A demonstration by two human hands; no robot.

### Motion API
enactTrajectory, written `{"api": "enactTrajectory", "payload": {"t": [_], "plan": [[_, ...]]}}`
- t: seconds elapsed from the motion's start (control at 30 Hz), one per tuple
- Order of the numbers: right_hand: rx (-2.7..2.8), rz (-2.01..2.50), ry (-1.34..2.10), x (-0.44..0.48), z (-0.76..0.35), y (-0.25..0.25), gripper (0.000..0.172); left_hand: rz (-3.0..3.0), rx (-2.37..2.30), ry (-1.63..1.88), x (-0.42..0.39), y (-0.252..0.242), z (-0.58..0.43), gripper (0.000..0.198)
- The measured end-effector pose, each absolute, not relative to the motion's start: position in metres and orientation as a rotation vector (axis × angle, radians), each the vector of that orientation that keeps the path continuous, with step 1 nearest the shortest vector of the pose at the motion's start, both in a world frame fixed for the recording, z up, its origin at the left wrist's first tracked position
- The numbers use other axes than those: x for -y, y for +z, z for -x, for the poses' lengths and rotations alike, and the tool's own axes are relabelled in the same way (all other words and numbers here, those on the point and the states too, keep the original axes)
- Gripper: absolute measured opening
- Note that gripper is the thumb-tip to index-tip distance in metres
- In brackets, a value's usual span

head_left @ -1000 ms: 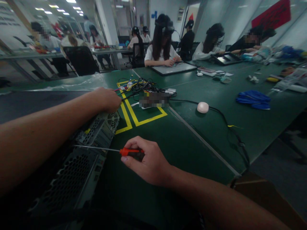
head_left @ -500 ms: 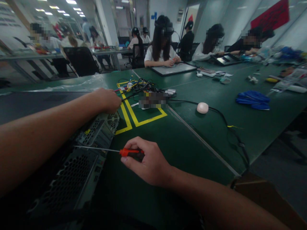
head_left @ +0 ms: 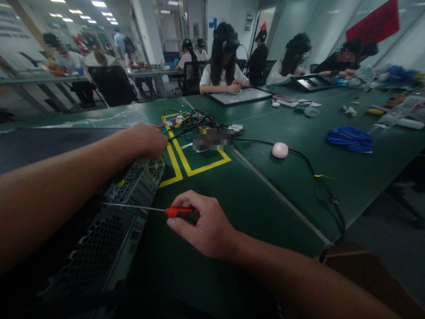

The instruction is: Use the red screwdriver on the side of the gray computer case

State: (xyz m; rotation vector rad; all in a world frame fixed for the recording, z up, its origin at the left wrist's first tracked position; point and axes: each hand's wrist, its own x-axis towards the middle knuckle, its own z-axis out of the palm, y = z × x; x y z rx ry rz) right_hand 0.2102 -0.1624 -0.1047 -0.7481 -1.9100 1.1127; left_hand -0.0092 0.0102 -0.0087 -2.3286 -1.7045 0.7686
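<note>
My right hand (head_left: 204, 223) is closed around the dark and orange handle of a screwdriver (head_left: 174, 212). The long thin shaft points left, and its tip reaches the rear of a computer case (head_left: 129, 239) with vent holes, a fan grille and ports. Over the far corner of the case lies my left hand (head_left: 151, 139), its fingers curled and mostly turned out of sight. What those fingers hold, if anything, is hidden. My left forearm crosses above the case and covers part of it.
A tangle of cables (head_left: 199, 118) lies beyond the case by yellow tape (head_left: 207, 168) on the green table (head_left: 252, 208). Rightward are a pale pink rounded object (head_left: 280, 150), a black cable (head_left: 305, 159) and a blue bundle (head_left: 350, 138). Co-workers sit across the table.
Both my hands, the screwdriver and the computer case keep their places. Across the table, a co-worker's hands have shifted slightly over a flat panel.
</note>
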Motion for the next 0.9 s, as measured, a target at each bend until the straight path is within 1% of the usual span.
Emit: {"api": "enactTrajectory", "payload": {"t": [0.2,0.47,0.73,0.83,0.9], "plan": [[1.907,0.74,1.091,0.162,-0.21,-0.107,0.017,2.296,1.677,0.778,-0.009,-0.009,0.01,0.04],[1.907,0.733,1.072,0.162,-0.21,-0.106,0.017,2.353,1.727,0.712,-0.013,-0.011,0.014,0.034],[1.964,0.731,0.992,0.159,-0.211,-0.109,0.027,2.268,1.66,0.862,-0.005,-0.005,0.004,0.043],[1.918,0.739,1.06,0.16,-0.21,-0.108,0.024,2.239,1.646,0.898,-0.003,-0.004,0.002,0.046],[1.892,0.757,1.088,0.161,-0.21,-0.108,0.026,2.237,1.633,0.905,-0.003,-0.004,0.002,0.049]]}}
